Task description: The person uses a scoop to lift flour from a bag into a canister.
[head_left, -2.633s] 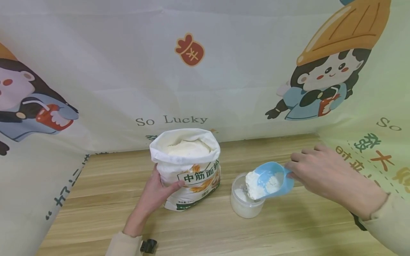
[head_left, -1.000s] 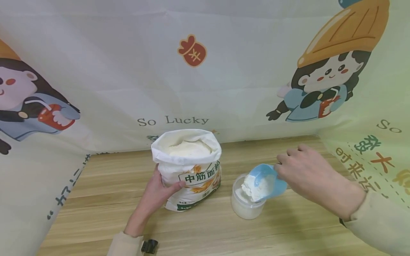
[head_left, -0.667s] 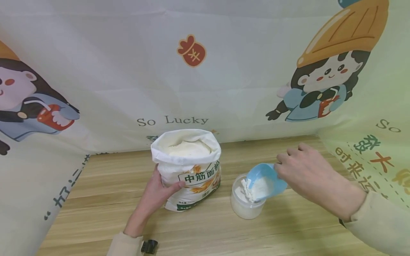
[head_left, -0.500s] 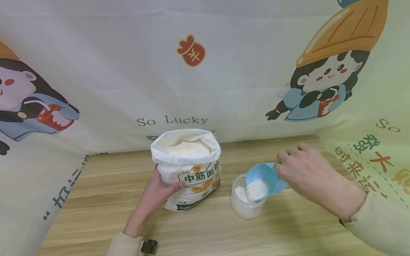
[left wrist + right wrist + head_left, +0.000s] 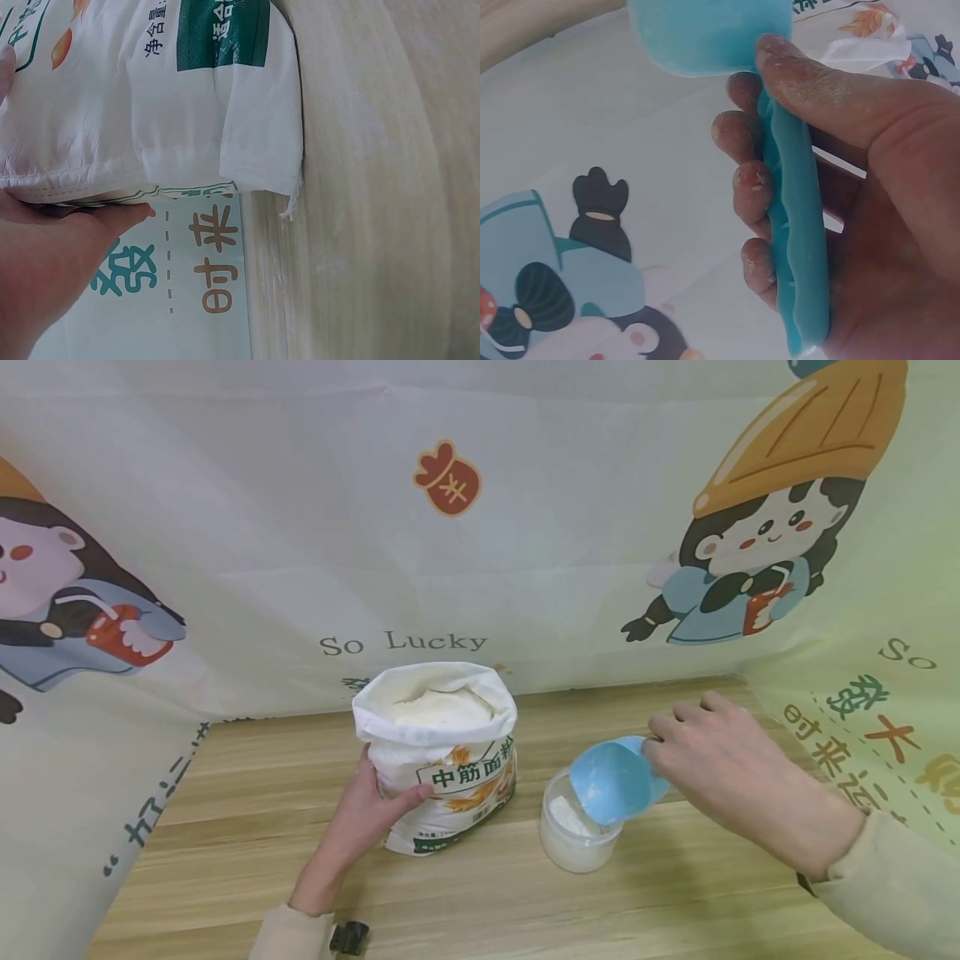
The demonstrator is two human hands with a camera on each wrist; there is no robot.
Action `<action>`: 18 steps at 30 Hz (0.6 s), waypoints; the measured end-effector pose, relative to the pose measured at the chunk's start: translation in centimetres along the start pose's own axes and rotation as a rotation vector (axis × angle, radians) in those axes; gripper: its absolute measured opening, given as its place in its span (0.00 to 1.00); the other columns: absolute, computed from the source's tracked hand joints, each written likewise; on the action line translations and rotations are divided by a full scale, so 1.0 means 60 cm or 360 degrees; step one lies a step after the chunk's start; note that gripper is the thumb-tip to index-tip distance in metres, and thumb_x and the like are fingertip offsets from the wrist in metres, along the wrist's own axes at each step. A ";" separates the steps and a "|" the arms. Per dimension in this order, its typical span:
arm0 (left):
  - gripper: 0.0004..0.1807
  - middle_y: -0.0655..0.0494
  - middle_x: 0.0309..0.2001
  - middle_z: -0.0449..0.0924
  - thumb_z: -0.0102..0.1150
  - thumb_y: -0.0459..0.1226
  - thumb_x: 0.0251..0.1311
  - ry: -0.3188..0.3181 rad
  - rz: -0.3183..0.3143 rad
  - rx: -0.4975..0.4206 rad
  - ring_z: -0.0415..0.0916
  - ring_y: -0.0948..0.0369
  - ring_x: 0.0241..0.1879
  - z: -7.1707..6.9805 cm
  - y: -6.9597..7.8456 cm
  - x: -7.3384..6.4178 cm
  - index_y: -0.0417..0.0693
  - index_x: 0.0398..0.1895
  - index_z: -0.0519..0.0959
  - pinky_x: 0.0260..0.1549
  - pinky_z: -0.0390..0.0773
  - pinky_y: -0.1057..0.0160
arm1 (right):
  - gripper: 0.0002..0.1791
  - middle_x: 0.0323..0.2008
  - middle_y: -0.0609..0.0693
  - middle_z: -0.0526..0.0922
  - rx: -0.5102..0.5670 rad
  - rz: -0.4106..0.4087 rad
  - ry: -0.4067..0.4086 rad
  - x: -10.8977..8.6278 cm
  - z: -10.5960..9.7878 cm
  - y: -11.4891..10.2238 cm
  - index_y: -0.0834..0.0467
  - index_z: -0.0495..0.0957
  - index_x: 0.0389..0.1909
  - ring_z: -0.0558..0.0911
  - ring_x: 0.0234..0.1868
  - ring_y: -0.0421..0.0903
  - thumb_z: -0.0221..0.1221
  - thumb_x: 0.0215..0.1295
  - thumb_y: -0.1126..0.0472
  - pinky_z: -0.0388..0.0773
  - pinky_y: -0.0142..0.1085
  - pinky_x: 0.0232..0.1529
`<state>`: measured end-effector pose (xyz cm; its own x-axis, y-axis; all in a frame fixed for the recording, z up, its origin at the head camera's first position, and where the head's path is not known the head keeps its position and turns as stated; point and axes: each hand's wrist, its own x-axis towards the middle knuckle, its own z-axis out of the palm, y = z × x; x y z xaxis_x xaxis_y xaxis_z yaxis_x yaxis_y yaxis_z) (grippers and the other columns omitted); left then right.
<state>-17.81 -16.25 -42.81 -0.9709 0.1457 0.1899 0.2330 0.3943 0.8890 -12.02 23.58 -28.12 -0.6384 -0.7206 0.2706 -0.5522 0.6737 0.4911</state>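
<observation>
A white flour bag (image 5: 416, 753) with its mouth rolled open stands on the table, full of flour (image 5: 442, 710). My left hand (image 5: 367, 810) holds its left side, thumb across the printed front. In the left wrist view the bag's bottom edge (image 5: 180, 135) lies near that hand. To the right stands a clear plastic jar (image 5: 577, 853) with white flour (image 5: 573, 817) inside. My right hand (image 5: 723, 768) grips a light blue scoop (image 5: 609, 785), tipped over the jar's rim; only a light dusting shows in its bowl. In the right wrist view, fingers and thumb wrap the scoop's handle (image 5: 801, 225).
Everything stands on a wood-grain table (image 5: 480, 902). A pale printed cloth (image 5: 570, 510) with cartoon figures hangs behind and along both sides. A black clip-like piece (image 5: 349, 937) sits at my left sleeve cuff.
The scoop has moved left over the jar and tipped further down; its flour has slid out into the jar. My left hand and the bag have hardly moved.
</observation>
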 end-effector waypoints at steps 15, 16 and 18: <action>0.52 0.40 0.64 0.75 0.78 0.39 0.56 0.0011 -0.0010 0.0026 0.74 0.43 0.63 -0.001 0.001 0.000 0.47 0.78 0.54 0.65 0.71 0.37 | 0.11 0.30 0.38 0.78 0.0466 0.0295 -0.0233 -0.047 0.030 0.043 0.50 0.88 0.39 0.81 0.32 0.45 0.76 0.56 0.54 0.79 0.44 0.31; 0.52 0.41 0.64 0.75 0.78 0.39 0.56 0.0014 -0.0012 0.0033 0.74 0.43 0.63 -0.001 0.001 0.000 0.47 0.78 0.54 0.65 0.71 0.38 | 0.11 0.29 0.38 0.78 0.0494 0.0312 -0.0226 -0.051 0.030 0.046 0.50 0.88 0.40 0.80 0.30 0.44 0.76 0.57 0.54 0.78 0.43 0.30; 0.52 0.40 0.65 0.75 0.78 0.39 0.55 0.0021 -0.0014 0.0040 0.74 0.43 0.63 -0.001 0.000 0.000 0.47 0.78 0.54 0.65 0.71 0.37 | 0.11 0.29 0.36 0.77 0.0541 0.0337 -0.0208 -0.058 0.031 0.052 0.50 0.88 0.41 0.77 0.28 0.41 0.75 0.58 0.54 0.77 0.42 0.28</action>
<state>-17.83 -16.31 -42.81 -0.9735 0.1305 0.1878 0.2258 0.4181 0.8799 -12.50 28.49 -29.09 -0.8073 -0.5482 0.2184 -0.5330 0.8363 0.1289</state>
